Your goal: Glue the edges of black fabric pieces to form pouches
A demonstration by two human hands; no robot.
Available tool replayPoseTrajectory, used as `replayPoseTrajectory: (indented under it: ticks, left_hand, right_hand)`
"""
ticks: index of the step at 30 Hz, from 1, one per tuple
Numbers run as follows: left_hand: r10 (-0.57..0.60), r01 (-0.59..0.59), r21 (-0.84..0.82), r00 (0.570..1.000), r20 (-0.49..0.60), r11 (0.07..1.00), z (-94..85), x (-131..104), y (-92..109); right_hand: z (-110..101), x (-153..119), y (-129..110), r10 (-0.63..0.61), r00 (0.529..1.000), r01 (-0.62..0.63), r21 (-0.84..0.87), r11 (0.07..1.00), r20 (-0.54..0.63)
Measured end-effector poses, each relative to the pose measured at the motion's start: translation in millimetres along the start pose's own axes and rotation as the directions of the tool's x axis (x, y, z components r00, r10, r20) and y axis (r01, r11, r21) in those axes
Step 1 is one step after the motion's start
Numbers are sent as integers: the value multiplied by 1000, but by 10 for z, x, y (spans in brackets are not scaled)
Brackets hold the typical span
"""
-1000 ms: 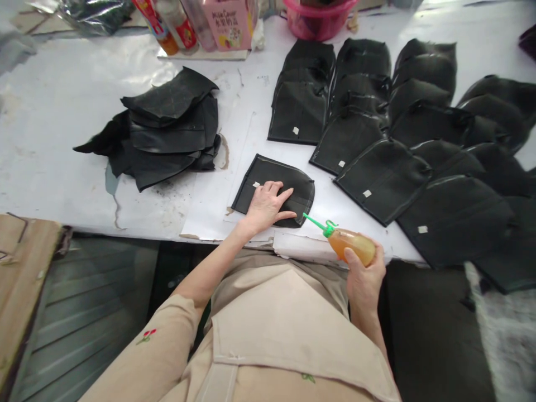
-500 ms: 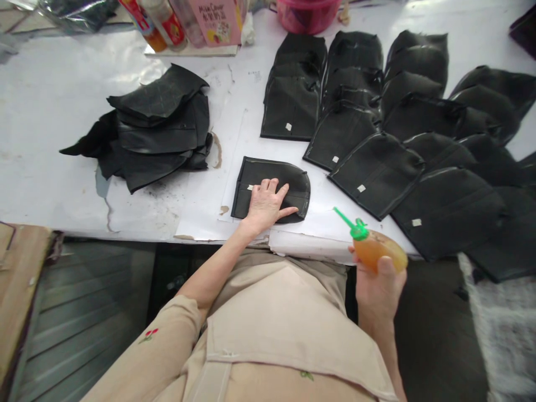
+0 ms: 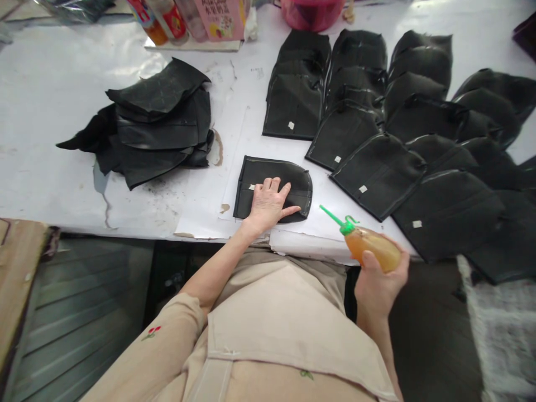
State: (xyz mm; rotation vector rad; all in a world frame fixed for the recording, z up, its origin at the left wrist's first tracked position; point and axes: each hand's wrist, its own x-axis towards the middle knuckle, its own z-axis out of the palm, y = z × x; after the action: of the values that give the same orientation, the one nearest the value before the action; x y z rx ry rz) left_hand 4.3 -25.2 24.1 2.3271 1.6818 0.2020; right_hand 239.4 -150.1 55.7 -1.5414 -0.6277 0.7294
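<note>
Across the upper frame stretches a white table (image 3: 37, 184); at centre, the left hand (image 3: 268, 205) lies spread on a flat black leathery piece (image 3: 298, 187); lower right, the right hand (image 3: 380, 287) grips a green-nozzled orange bottle (image 3: 372, 249).

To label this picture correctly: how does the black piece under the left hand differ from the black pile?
The black piece lies flat; the black pile is heaped unevenly. The left hand rests on the piece; no hand touches the pile. The piece shows a pale tag; the pile shows none. Both lie on the white table.
</note>
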Motion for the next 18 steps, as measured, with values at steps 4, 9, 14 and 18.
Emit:
replayPoseTrajectory:
  ticks: [4, 9, 14, 18]
  left_hand:
    - [27, -26, 31, 998, -54, 999, 34, -4, -20]
    - [13, -12, 114, 1000, -6, 993, -4, -6, 17]
    - [-21, 11, 180, 998, 56, 984, -91, -5, 79]
    - [-28, 16, 179, 997, 67, 984, -105, -6, 91]
  right_hand:
    - [-66, -87, 271, 64, 998, -64, -143, 988, -5]
    - [-61, -47, 353, 59, 998, -54, -191, 980, 21]
    - [127, 97, 137, 27, 999, -23, -98, 995, 39]
    - [290, 458, -373, -81, 985, 60, 137, 989, 153]
